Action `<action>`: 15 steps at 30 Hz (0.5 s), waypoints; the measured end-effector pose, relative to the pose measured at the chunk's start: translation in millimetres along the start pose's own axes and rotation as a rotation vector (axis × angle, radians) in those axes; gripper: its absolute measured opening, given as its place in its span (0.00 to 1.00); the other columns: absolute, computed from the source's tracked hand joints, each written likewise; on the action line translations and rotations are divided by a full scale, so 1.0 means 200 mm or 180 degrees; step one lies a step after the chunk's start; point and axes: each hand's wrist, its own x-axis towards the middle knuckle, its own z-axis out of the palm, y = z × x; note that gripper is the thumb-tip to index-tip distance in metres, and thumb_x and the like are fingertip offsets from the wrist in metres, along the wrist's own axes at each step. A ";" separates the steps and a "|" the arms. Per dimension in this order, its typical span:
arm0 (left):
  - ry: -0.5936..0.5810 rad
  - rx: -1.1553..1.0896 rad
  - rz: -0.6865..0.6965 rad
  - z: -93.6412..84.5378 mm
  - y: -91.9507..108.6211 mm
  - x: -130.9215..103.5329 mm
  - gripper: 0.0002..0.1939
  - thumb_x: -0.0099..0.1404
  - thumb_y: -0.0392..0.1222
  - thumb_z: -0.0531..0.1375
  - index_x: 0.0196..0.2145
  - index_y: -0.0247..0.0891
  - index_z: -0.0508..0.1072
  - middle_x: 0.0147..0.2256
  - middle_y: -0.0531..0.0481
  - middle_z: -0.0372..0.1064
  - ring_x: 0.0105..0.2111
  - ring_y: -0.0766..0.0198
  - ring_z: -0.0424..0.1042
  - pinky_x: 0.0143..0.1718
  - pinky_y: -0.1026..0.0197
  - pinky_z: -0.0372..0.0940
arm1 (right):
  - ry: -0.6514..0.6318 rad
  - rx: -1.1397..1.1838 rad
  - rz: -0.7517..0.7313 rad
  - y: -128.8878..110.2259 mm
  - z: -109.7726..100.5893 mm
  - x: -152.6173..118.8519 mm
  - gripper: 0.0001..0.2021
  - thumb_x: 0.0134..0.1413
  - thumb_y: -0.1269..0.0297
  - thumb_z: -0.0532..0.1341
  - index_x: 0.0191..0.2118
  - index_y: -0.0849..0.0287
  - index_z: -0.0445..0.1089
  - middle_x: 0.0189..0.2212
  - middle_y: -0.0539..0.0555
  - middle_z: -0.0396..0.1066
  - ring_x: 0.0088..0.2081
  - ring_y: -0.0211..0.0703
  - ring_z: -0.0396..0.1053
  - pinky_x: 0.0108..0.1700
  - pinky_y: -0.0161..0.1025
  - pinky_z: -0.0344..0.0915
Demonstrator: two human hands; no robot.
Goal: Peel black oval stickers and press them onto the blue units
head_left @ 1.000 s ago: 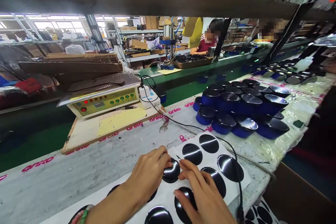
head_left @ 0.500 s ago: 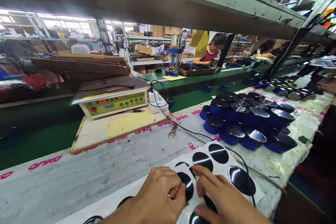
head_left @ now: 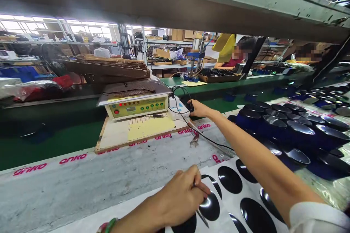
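My left hand (head_left: 180, 196) is closed around a thin pointed metal tool (head_left: 202, 219), whose tip points down over the white sheets. Under and beside it lie glossy black oval pieces (head_left: 229, 180) on a white sheet (head_left: 222, 209). My right hand (head_left: 201, 109) is stretched out to the green conveyor belt, beside a white power strip (head_left: 178, 108). Its fingers are closed on a small dark part (head_left: 189, 107), mostly hidden by the fingers and black cables.
Stacked dark blue parts with glossy black slanted tops (head_left: 290, 127) stand on the right. A cream control box (head_left: 138, 107) sits on a board (head_left: 115, 136) at the left. A black cable (head_left: 207, 138) crosses the bench. A shelf beam (head_left: 164, 3) hangs overhead; co-workers sit across the belt.
My right hand has left the white sheet and reached forward to the belt, closing on the dark part there. My left hand stays over the sheet with the metal tool. The view has shifted.
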 end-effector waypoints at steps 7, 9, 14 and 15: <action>0.0631 -0.1745 -0.0533 -0.06 0.06 0.07 0.15 0.47 0.34 0.49 0.33 0.43 0.47 0.34 0.54 0.70 0.21 0.66 0.73 0.18 0.68 0.63 | 0.0582 -0.0731 0.0434 0.24 -0.23 -0.70 0.30 0.49 0.51 0.64 0.55 0.62 0.65 0.48 0.64 0.69 0.52 0.67 0.60 0.47 0.59 0.59; 0.0794 -0.1519 -0.0394 -0.08 0.10 0.07 0.12 0.54 0.37 0.49 0.33 0.44 0.47 0.29 0.57 0.67 0.13 0.72 0.62 0.10 0.74 0.50 | 0.0657 -0.0775 0.0573 0.32 -0.23 -0.89 0.28 0.55 0.49 0.58 0.55 0.64 0.66 0.49 0.65 0.69 0.52 0.66 0.59 0.45 0.57 0.57; 0.0818 -0.0998 -0.0273 -0.10 0.25 0.06 0.14 0.59 0.45 0.60 0.32 0.43 0.55 0.16 0.65 0.47 0.13 0.77 0.45 0.11 0.78 0.39 | 0.1062 -0.0731 0.0752 0.37 -0.16 -1.08 0.28 0.64 0.50 0.49 0.59 0.68 0.62 0.58 0.69 0.61 0.57 0.68 0.54 0.48 0.59 0.54; 0.0783 -0.0764 -0.0184 -0.10 0.28 0.05 0.14 0.58 0.45 0.62 0.35 0.43 0.58 0.15 0.66 0.47 0.13 0.76 0.46 0.11 0.78 0.41 | 0.1241 -0.0724 0.0726 0.32 -0.15 -1.10 0.28 0.64 0.51 0.51 0.59 0.68 0.62 0.59 0.70 0.58 0.58 0.70 0.52 0.50 0.61 0.53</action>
